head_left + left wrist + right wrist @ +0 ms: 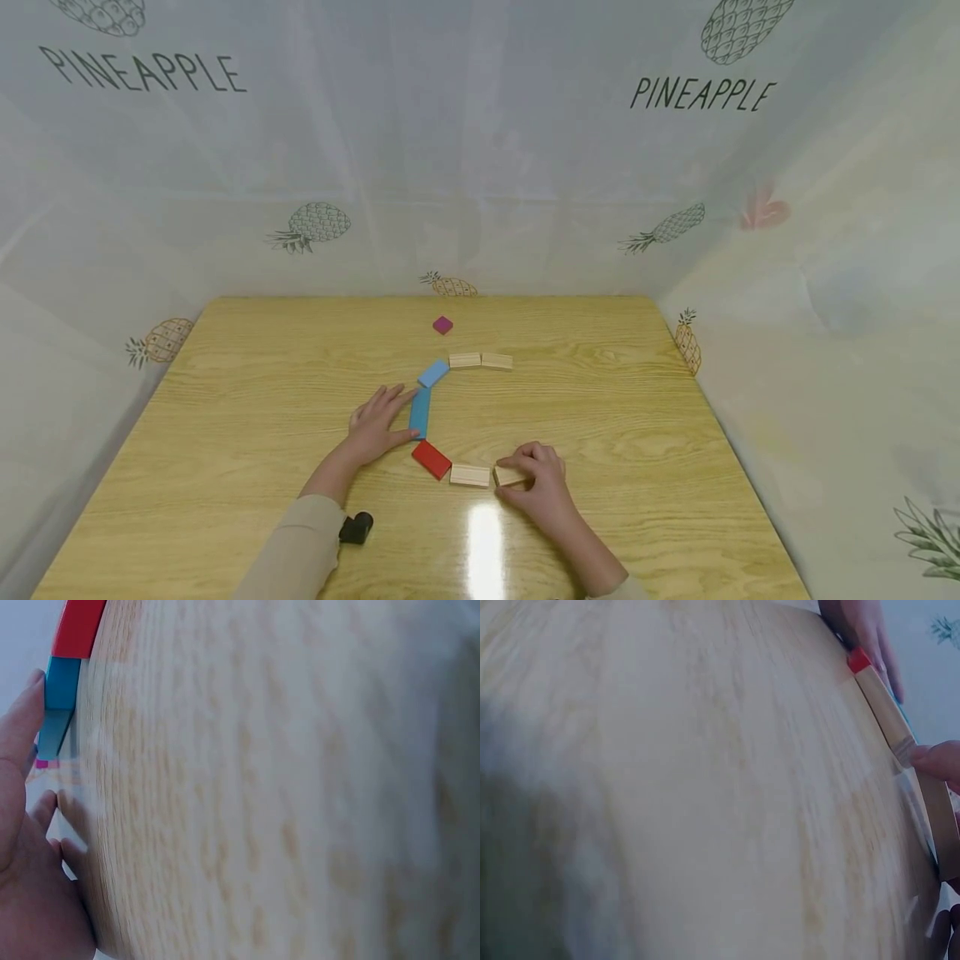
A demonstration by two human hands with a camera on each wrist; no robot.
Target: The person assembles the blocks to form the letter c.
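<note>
My right hand point(542, 487) pinches a plain wooden block point(508, 476) between thumb and fingers. This block point(937, 817) sits at the end of another plain wooden block point(470, 475), low over the table. My left hand point(377, 429) is spread beside a long dark blue block point(420, 413), thumb near its lower end and index fingertip near its upper end. A red block point(431, 459) lies angled between the dark blue block and the plain ones. Above the dark blue block lies a light blue block point(433, 373), followed by two plain wooden blocks point(465, 360) end to end.
The blocks form a curve, its opening to the right, on the wood-grain table point(615, 417). Farther back lies a small magenta block point(442, 325). A black object point(356, 528) is by the left sleeve. Pineapple-printed sheeting point(465, 150) encloses the table's back and sides.
</note>
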